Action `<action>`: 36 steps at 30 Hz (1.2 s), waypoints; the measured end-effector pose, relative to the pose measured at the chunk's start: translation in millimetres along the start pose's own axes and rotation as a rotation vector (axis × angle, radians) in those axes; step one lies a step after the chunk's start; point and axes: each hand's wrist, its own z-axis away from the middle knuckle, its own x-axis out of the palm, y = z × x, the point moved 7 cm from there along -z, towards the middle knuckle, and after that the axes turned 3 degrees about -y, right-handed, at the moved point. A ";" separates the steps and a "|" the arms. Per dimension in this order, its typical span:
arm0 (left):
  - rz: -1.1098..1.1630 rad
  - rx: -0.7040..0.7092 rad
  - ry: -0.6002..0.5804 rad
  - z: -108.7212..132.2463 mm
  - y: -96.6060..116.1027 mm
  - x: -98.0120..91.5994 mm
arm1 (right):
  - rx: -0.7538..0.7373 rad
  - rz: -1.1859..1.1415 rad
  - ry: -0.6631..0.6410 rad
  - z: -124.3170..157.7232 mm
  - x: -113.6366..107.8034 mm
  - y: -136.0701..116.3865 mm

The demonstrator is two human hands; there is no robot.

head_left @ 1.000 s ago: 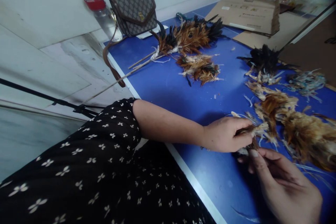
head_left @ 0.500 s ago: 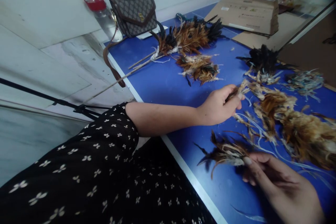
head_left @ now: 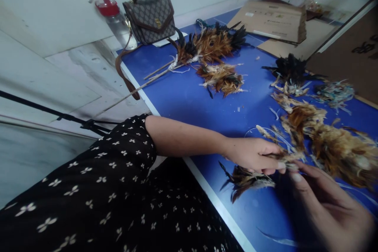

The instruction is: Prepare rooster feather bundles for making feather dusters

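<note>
My left hand [head_left: 260,155] is closed around a small bunch of tan and brown feathers [head_left: 291,158], whose pale quill ends poke out past the thumb. At those ends, the fingertips of my right hand [head_left: 327,201] pinch the same bunch, so the two hands nearly touch. Below my left hand, a dark brown and black feather bunch [head_left: 246,181] with a whitish end lies on the blue table, apart from the right fingers. Thin white string [head_left: 283,138] curls behind the hands.
Beyond my hands lie a long tan feather pile [head_left: 339,145], black feathers [head_left: 291,69] and a string tangle [head_left: 335,92]. Feather dusters on sticks [head_left: 212,43], a loose brown bunch [head_left: 221,78], a handbag [head_left: 152,15], a bottle [head_left: 113,17] and cardboard [head_left: 271,19] are farther back.
My left hand has come toward me with its feather bunch to meet my right hand. The right fingers have let go of the dark bunch and now pinch the left hand's bunch.
</note>
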 end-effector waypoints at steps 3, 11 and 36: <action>-0.003 -0.036 -0.058 -3.1 -9.4 6.2 | -0.036 -0.013 -0.008 4.4 -1.1 6.4; -0.047 -0.057 -0.053 -1.4 -6.4 7.3 | -0.020 0.007 0.053 5.2 2.1 5.8; 0.090 -0.099 -0.089 2.2 -9.2 5.1 | -0.153 -0.038 0.063 13.3 16.1 -16.7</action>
